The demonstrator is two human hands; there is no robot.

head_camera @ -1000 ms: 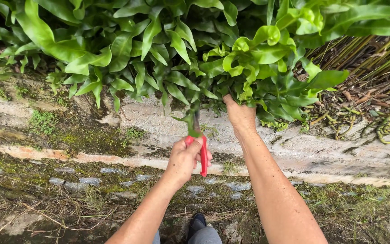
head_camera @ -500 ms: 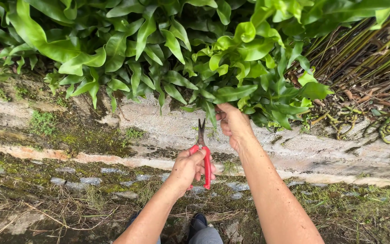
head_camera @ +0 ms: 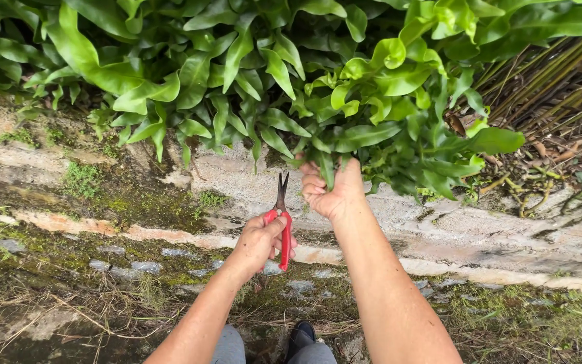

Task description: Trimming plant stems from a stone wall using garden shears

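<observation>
My left hand [head_camera: 259, 237] grips red-handled pruning shears [head_camera: 283, 222], blades apart and pointing up at the foliage. My right hand [head_camera: 330, 187] is closed around a bunch of green leaves [head_camera: 327, 158] hanging from the broad-leaved plant [head_camera: 250, 74] that spills over the stone ledge [head_camera: 237, 182]. The blade tips sit just left of my right hand, a little below the lowest leaves. Both forearms reach up from the bottom of the view.
A mossy concrete ledge and step [head_camera: 136, 229] run across the middle. Dry brown stems and roots [head_camera: 554, 114] lie at the right. Dry grass and small stones [head_camera: 102, 283] cover the ground. My shoe [head_camera: 301, 335] shows at the bottom.
The shears came out from under the leaves and dropped back with blades apart. My right hand moved down and left, turning palm-up around a leaf bunch.
</observation>
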